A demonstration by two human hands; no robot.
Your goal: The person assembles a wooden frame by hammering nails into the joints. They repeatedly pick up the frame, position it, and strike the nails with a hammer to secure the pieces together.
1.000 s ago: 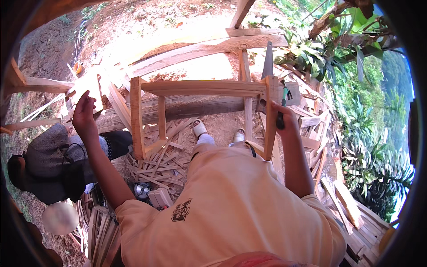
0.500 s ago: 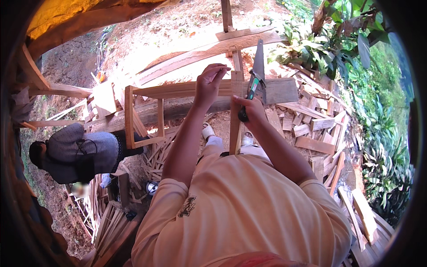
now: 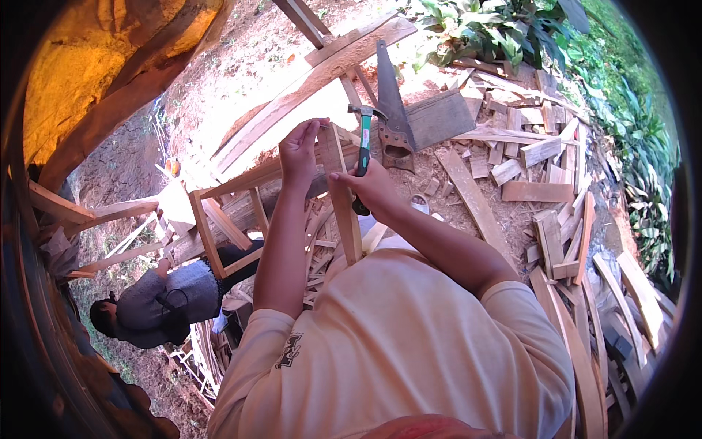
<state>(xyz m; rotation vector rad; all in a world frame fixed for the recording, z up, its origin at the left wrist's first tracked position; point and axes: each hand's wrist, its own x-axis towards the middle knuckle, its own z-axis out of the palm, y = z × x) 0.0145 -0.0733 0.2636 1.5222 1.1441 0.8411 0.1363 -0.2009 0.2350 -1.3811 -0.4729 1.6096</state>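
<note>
The left hand is pinching its fingers at the top of the wooden frame's upright post, likely steadying a nail, though too small to tell. The right hand is clenching the green-handled hammer just beside it; the nailing step seems underway, calling for a well-aimed tap.

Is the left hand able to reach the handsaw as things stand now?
Probably yes. The handsaw leans just beyond the wooden frame that the left hand pinches. The right hand with the hammer lies between them, so the left hand would have to let go and pass over it.
</note>
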